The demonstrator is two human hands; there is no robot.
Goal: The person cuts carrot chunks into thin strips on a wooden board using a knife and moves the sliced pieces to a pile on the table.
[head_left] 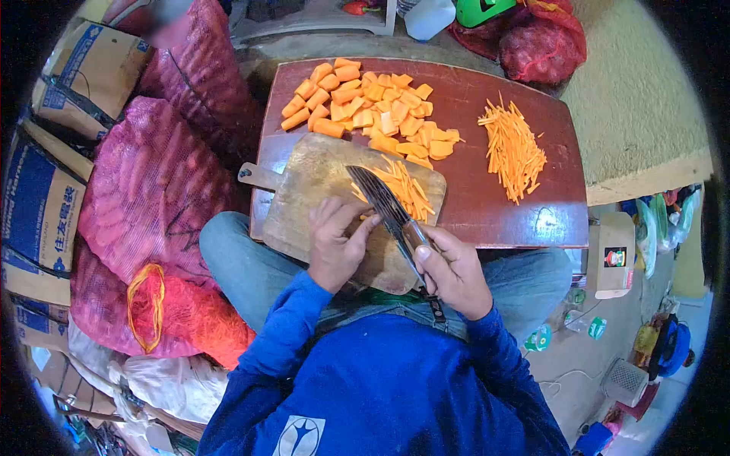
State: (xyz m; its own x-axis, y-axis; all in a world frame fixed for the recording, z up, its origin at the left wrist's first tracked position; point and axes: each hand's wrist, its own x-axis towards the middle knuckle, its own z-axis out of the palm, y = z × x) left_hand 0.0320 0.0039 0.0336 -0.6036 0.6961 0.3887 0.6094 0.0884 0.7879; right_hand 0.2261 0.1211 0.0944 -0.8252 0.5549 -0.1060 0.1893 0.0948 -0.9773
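- Low on the floor stands a dark red-brown wooden desk (487, 205), seen from above with the person seated close against it in a blue long-sleeved top.
- A worn pale wooden cutting board with a side handle (312, 197) lies on the desk's near edge and reaches toward the person's lap.
- The right hand (452, 273) is clamped around the handle of a broad dark-bladed kitchen knife (380, 201), whose blade slants up across the board.
- The left hand (334, 243) rests on the board, fingers curled just beside the blade. Whether it pins a piece I cannot tell.
- Thin orange carrot strips (407, 190) lie on the board, touching the far side of the blade.
- These strips look light, stiff and snappable, probably damp and apt to slide. They are best pinched in a bundle with the fingertips tucked back, and the knife belongs in the hand by its handle only.
- Chunky orange carrot pieces (365, 106) are heaped beyond the board, and a pile of fine carrot sticks (513, 148) lies well apart to the right.
- Red mesh sacks (144, 182) and printed cardboard boxes (38, 205) crowd the left side.
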